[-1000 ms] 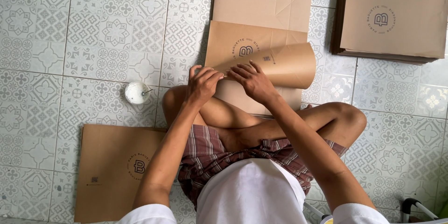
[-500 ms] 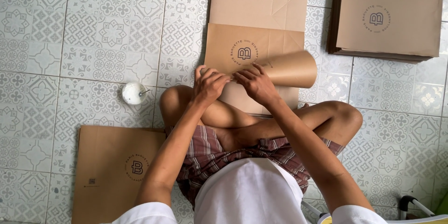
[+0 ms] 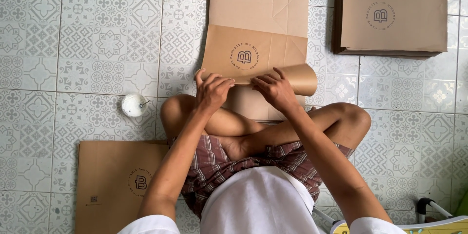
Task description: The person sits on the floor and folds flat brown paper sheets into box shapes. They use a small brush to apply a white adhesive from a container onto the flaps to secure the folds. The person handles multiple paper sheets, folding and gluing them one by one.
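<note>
In the upper middle of the frame a long flat brown paper bag (image 3: 258,34) lies on the patterned grey-and-white tiled floor (image 3: 73,34), its near end curled over into a loose roll (image 3: 292,75); a round dark printed emblem sits on the folded panel just above the hands. The left hand (image 3: 213,90) rests on the left part of that curled edge with its fingers bent down over the paper, pinching the fold. The right hand (image 3: 275,90) lies just beside it to the right, fingers spread and half open, pressing on the roll; whether it grips the paper cannot be told. In the upper right corner a neat stack of flat brown paper bags (image 3: 392,12) lies on the tiles, the top one bearing the same round emblem. At the lower left a further flat brown paper sheet (image 3: 117,185) lies beside the person's knee, also with a dark emblem. At middle left stands a small round white pot (image 3: 134,104) holding a white paste, with a thin stick leaning in it.
</note>
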